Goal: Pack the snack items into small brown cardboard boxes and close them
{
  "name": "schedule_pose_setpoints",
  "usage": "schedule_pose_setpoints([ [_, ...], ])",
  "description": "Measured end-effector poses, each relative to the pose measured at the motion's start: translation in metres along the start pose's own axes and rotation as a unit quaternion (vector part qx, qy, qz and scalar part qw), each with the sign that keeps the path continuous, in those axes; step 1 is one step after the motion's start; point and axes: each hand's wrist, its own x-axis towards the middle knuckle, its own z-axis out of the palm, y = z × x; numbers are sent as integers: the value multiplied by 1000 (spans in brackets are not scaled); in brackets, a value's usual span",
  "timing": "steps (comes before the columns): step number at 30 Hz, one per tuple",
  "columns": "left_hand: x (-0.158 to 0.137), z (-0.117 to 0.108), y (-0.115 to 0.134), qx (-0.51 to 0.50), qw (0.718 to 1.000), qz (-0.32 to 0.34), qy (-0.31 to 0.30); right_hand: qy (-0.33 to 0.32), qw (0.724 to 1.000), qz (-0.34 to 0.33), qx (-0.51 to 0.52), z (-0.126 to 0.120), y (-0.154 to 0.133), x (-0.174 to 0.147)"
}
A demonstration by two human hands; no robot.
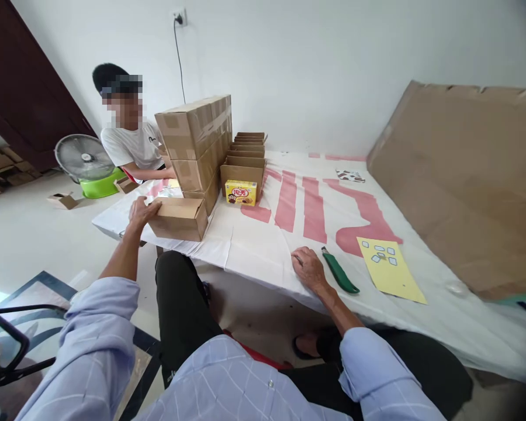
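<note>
My left hand grips the left end of a closed cardboard box at the table's front left edge. Its thumb lies over the top and the other fingers are partly hidden behind. My right hand rests on the white cloth near the front edge, fingers curled in; a small dark bit shows by the fingertips, too small to name. Just right of it lies a green utility knife. Farther right is a yellow sheet with several small stickers.
Taped cardboard boxes stand stacked behind the held box. Open boxes form a row beside them, a yellow snack box in front. A big cardboard sheet leans at right. Across the table sits a person near a fan.
</note>
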Motion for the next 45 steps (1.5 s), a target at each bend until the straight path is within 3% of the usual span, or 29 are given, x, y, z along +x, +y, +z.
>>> schedule_pose_setpoints([
  [4, -15, 13, -5, -58, 995, 28, -76, -8, 999, 35, 20, -5, -6, 1],
  [8, -67, 46, 14, -102, 986, 63, -117, -10, 988, 106, 111, -11, -28, 6],
  [12, -145, 75, 46, -161, 964, 115, -176, 2, 946, 186, 264, -20, -64, 3],
  [15, -197, 84, 65, -233, 937, 146, -215, 15, 908, 227, 352, -34, -90, -7],
  [19, -234, 87, 81, -313, 903, 168, -244, 41, 883, 246, 398, -50, -114, -16],
  [22, -244, 92, 92, -366, 888, 139, -243, 70, 876, 237, 413, -55, -118, 2],
  [26, -251, 102, 103, -436, 867, 111, -212, 79, 851, 262, 449, -56, -104, 52],
  [30, -256, 112, 97, -471, 840, 98, -252, 57, 855, 288, 429, -55, -83, 78],
  [37, -235, 118, 87, -478, 815, 132, -299, 52, 913, 271, 301, -59, -60, 34],
  [41, -224, 121, 97, -479, 811, 127, -310, 24, 907, 283, 312, -67, -60, 14],
  [45, -231, 122, 103, -500, 806, 119, -295, 0, 901, 255, 352, -61, -67, 11],
])
